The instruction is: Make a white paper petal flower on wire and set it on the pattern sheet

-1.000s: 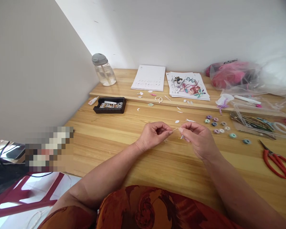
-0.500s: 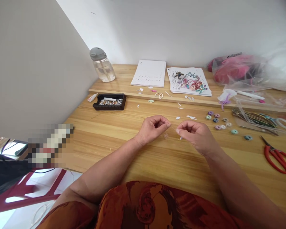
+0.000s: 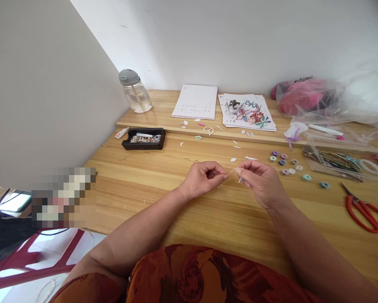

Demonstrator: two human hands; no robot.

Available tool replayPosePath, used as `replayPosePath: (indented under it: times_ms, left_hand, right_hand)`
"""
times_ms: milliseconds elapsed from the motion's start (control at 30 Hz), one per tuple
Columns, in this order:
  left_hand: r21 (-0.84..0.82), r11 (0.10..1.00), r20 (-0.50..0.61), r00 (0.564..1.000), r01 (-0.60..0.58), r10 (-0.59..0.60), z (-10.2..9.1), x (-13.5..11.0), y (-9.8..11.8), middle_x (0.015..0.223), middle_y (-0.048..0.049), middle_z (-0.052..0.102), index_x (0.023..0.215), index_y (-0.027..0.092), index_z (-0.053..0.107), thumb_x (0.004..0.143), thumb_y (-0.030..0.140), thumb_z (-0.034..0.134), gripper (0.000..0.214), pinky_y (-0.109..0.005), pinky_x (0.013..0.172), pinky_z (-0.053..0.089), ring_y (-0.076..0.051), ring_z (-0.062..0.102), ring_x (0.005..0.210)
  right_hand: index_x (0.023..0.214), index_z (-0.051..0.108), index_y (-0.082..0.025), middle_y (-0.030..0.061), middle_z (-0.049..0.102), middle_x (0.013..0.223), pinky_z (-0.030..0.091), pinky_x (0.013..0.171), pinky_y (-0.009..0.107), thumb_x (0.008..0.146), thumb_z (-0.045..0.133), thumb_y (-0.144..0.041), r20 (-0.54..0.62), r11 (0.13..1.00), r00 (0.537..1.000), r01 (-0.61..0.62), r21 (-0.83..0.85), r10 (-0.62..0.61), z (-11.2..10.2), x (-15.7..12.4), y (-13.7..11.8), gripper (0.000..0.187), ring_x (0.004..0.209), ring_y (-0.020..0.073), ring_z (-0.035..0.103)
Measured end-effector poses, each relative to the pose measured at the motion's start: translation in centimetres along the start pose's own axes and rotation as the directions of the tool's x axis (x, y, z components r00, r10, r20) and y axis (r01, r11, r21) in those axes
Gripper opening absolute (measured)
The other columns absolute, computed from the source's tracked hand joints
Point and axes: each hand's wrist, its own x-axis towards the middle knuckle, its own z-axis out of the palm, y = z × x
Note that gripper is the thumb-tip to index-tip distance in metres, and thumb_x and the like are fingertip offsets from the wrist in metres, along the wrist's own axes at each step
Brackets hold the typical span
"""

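Directly between the left hand and right hand runs a thin pale strand, pinched by both.

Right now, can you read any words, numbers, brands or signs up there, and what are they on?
No text is readable.
White tube: reddish marking, too small to read.
Left paper stack: small corner mark and rows of tiny marks, too small to make out.
Blocky patch at lower left: pixelated, nothing readable.
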Motion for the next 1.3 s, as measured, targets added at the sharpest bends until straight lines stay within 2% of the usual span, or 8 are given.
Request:
replayPosePath:
  times_ms: [133,300,400,633,800,967,1300]
  left_hand:
    - [-0.054,0.998,-0.018,0.999,0.042,-0.043,-0.21,0.30,-0.12,0.056,0.0014,0.053,0.073,0.011,0.066,0.073,0.044,0.073,0.034,-0.019,0.048,0.029,-0.005,0.039,0.050]
    - [-0.114,0.992,-0.036,0.997,0.057,-0.062,-0.59,0.57,0.08,0.062,-0.0003,0.058,0.073,0.011,0.065,0.071,0.044,0.075,0.035,-0.019,0.051,0.034,-0.006,0.043,0.053]
    - [-0.110,0.993,-0.045,0.998,0.047,-0.053,-0.71,0.62,0.16,0.060,0.0012,0.055,0.073,0.011,0.065,0.071,0.044,0.075,0.035,-0.019,0.050,0.032,-0.005,0.040,0.052]
    - [-0.086,0.995,-0.031,0.999,0.042,-0.045,-0.77,0.50,0.33,0.058,0.0026,0.050,0.074,0.011,0.064,0.073,0.042,0.073,0.032,-0.020,0.049,0.028,-0.005,0.035,0.052]
    - [-0.093,0.996,0.033,0.999,0.016,-0.013,-0.68,0.22,0.56,0.057,0.0037,0.046,0.075,0.011,0.062,0.076,0.040,0.071,0.030,-0.020,0.050,0.026,-0.005,0.033,0.052]
    - [-0.082,0.997,0.061,0.998,0.013,-0.008,-0.60,0.09,0.53,0.061,0.0021,0.049,0.078,0.012,0.063,0.077,0.042,0.069,0.030,-0.021,0.052,0.028,-0.006,0.035,0.055]
    - [-0.115,0.991,0.043,0.997,0.070,-0.065,-0.53,0.34,-0.32,0.054,0.0053,0.041,0.077,0.012,0.063,0.076,0.044,0.070,0.032,-0.021,0.049,0.023,-0.005,0.030,0.050]
  right_hand:
    - [0.070,0.062,-0.018,-0.0020,0.051,0.060,0.027,0.049,0.024,0.073,0.073,-0.033,0.117,0.994,0.992,-0.060,0.087,0.050,-0.07,-0.10,-0.16,0.019,0.053,0.0081,0.037]
    - [0.069,0.062,-0.017,-0.0020,0.050,0.061,0.030,0.052,0.024,0.074,0.072,-0.034,0.219,0.995,0.972,-0.066,-0.074,0.081,0.07,-0.38,-0.66,0.020,0.055,0.0088,0.039]
    - [0.070,0.062,-0.017,-0.0016,0.051,0.063,0.031,0.054,0.025,0.074,0.072,-0.035,0.223,0.988,0.970,-0.068,-0.139,0.098,0.10,-0.37,-0.53,0.020,0.057,0.0096,0.040]
    - [0.072,0.063,-0.018,-0.0022,0.052,0.063,0.031,0.055,0.025,0.074,0.071,-0.034,0.263,0.980,0.954,-0.101,-0.172,0.144,-0.24,-0.35,0.05,0.018,0.058,0.0099,0.041]
    - [0.072,0.063,-0.018,-0.0019,0.054,0.062,0.030,0.054,0.025,0.072,0.070,-0.033,0.287,0.970,0.937,-0.143,-0.199,0.197,-0.06,-0.37,0.01,0.017,0.057,0.0099,0.042]
    - [0.071,0.063,-0.017,-0.0012,0.053,0.062,0.030,0.053,0.025,0.072,0.071,-0.037,0.310,0.967,0.929,-0.138,-0.213,0.201,0.14,-0.43,-0.08,0.021,0.057,0.0102,0.042]
    - [0.069,0.062,-0.017,-0.0017,0.052,0.061,0.029,0.051,0.024,0.072,0.072,-0.036,0.339,0.985,0.924,-0.162,-0.066,0.175,0.28,-0.53,-0.64,0.021,0.054,0.0085,0.038]
